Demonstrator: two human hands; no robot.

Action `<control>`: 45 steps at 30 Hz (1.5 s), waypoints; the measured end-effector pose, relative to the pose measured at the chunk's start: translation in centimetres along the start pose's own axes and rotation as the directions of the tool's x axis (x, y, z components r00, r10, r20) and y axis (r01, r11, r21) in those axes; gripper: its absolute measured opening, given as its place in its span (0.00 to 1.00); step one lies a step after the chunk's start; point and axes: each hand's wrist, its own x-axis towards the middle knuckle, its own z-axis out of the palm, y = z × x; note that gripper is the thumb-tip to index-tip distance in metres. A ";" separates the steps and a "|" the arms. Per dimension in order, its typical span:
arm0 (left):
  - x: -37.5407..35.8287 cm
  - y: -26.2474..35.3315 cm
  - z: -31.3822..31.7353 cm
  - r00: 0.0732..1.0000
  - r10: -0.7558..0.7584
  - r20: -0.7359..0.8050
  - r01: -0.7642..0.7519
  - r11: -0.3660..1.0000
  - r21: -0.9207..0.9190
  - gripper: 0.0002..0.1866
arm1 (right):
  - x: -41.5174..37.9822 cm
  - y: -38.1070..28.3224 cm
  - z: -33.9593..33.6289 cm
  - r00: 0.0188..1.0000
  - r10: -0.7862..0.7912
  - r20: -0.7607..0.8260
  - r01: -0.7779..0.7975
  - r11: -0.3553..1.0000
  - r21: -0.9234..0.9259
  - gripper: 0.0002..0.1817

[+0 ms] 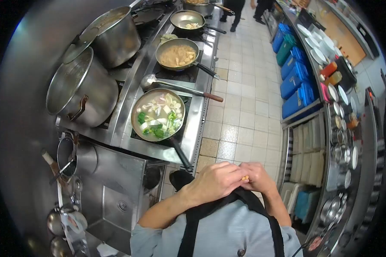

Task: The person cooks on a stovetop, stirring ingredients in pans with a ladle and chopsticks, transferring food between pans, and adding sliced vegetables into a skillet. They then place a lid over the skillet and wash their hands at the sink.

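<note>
My left hand [218, 180] and my right hand [257, 177] meet in front of my chest, fingers curled and closed together. Between them shows a small orange-yellow piece [245, 178], too small to name, pinched at the fingertips. Nearest to the hands is a frying pan [134, 115] on the stove, its black handle pointing towards me. In it lie pale chunks, white slices and green vegetables [160, 132] in liquid. Behind that pan a ladle [180, 88] with a wooden grip lies across the stove edge.
More pans [158, 59] stand farther along the stove. Two large stockpots [101, 100] are at the left, above a steel sink [116, 210]. Blue bins [297, 77] and a shelf with bowls and plates [317, 56] line the right side. People [233, 15] stand far down the tiled aisle.
</note>
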 end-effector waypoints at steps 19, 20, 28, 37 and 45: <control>15.7 -11.1 2.1 0.777 -0.365 -0.513 0.276 0.930 -0.244 0.11 | 1.6 19.0 -16.2 0.955 0.276 -0.111 -0.284 0.956 -0.068 0.13; 17.0 -12.5 1.3 0.740 -0.398 -0.542 0.304 0.917 -0.258 0.12 | 1.7 20.3 -17.3 0.932 0.326 -0.160 -0.338 0.940 -0.054 0.12; 25.7 -20.6 -2.1 0.750 -0.394 -0.532 0.313 0.919 -0.240 0.11 | 7.4 28.8 -23.4 0.829 0.399 -0.392 -0.418 0.908 0.041 0.11; 28.8 -26.6 -4.5 0.535 -0.561 -0.632 0.364 0.828 -0.427 0.13 | 11.5 36.3 -24.6 0.711 0.600 -0.366 -0.469 0.793 0.388 0.14; 31.5 -30.2 -6.5 0.091 -0.480 -0.873 0.428 0.810 -0.401 0.11 | 20.7 45.7 -27.9 0.841 0.510 -0.184 -0.369 0.787 0.494 0.16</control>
